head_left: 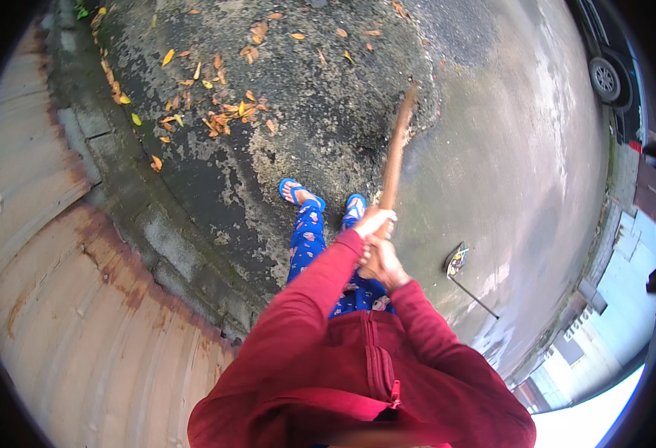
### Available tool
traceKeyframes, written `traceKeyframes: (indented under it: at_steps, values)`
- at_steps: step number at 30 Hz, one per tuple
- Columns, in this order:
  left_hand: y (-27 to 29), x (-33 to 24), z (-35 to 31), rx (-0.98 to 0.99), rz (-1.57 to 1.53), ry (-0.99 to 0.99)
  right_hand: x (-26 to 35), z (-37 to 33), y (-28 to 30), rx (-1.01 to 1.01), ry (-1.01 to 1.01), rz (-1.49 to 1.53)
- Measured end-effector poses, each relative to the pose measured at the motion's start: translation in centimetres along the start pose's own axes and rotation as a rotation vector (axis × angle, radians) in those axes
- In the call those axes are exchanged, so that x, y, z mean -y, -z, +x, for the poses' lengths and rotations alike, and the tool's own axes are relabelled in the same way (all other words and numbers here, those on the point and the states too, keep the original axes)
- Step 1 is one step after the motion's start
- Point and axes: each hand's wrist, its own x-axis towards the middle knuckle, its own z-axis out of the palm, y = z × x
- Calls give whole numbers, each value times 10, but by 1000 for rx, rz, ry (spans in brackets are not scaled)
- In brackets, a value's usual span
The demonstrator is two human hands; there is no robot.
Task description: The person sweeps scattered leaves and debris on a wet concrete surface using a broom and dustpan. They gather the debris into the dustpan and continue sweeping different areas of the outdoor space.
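Observation:
A long brown stick broom (397,153) slants away from me, its narrow far end down by the rough ground. My left hand (375,224) is closed around it, farther along the shaft. Just behind, my right hand (385,263) grips the near end, its fingers close to the left hand. Orange and yellow fallen leaves (227,119) lie scattered on the dark concrete ahead and to the left. On the right, apart from both hands, a long-handled dustpan (456,259) rests on the pavement with leaf bits in it.
Rusty corrugated metal sheeting (96,299) lies along the left beside a concrete block edge (167,239). My feet in blue flip-flops (302,196) stand on the patchy concrete. Wet pavement (507,149) spreads right, toward a parked vehicle's wheel (604,79) and buildings (604,291).

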Motion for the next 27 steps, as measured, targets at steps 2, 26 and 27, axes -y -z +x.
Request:
traceKeyframes:
  at_steps: [2,26,27]
  values:
    - [42,-9,-24,-194,100,-21,-19,18,-31,15,-136,-81]
    - [123,145,-303,-1043,185,-114,65,27,272,101,378,174]
    - [135,165,-327,-1071,192,-120,66,43,272,27,323,73]
